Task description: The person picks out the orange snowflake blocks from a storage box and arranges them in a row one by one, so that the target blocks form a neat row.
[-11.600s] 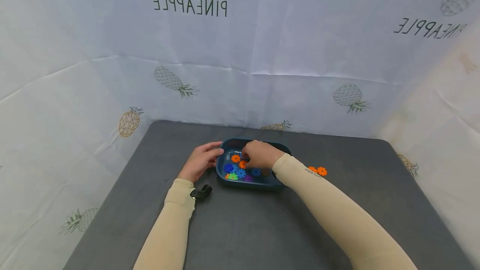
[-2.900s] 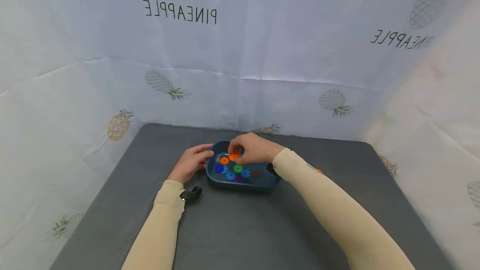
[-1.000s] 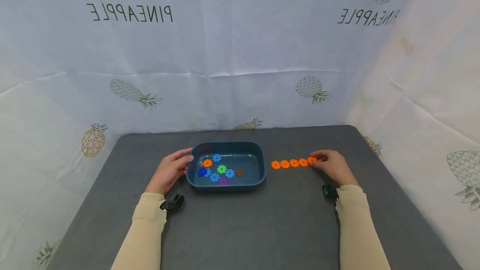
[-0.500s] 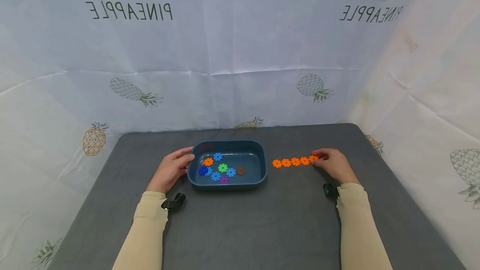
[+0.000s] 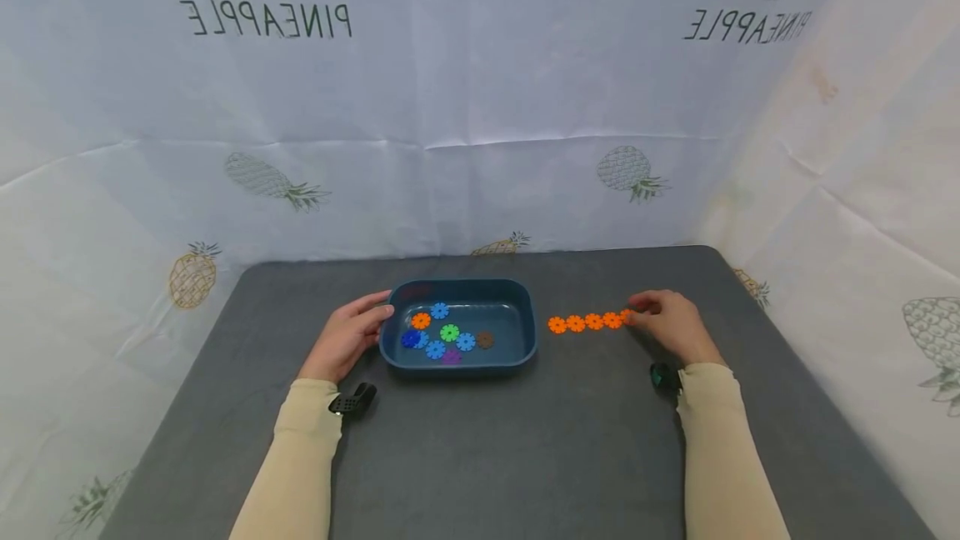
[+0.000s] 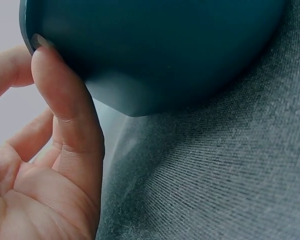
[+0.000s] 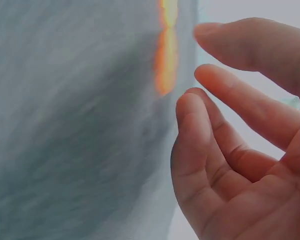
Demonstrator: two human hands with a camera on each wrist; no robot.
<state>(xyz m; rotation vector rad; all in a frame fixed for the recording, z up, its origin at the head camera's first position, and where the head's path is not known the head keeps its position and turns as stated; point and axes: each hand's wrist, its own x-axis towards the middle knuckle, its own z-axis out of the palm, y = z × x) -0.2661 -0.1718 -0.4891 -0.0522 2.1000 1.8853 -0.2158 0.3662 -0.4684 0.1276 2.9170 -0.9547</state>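
Observation:
My left hand (image 5: 343, 342) holds the left end of a dark blue tray (image 5: 459, 370). In the left wrist view its thumb presses the tray's rim, with a finger behind the edge. Inside the tray lie flower-shaped plastic discs: one orange disc (image 5: 421, 321), a green disc (image 5: 449, 332), a purple disc (image 5: 452, 356), a brown disc (image 5: 484, 340) and several blue ones. Right of the tray, a row of orange discs (image 5: 594, 321) lies on the table. My right hand (image 5: 677, 328) is at the row's right end. In the right wrist view its fingers are apart from the discs and hold nothing.
A dark grey cloth-covered table (image 5: 510, 457) carries everything. Behind and beside it hangs a white pineapple-print curtain (image 5: 465, 90). Black wrist devices (image 5: 354, 399) sit at both wrists.
My right hand carried an orange disc from the tray to the row's right end. It has since let go and drawn slightly away. The left hand keeps its place on the tray.

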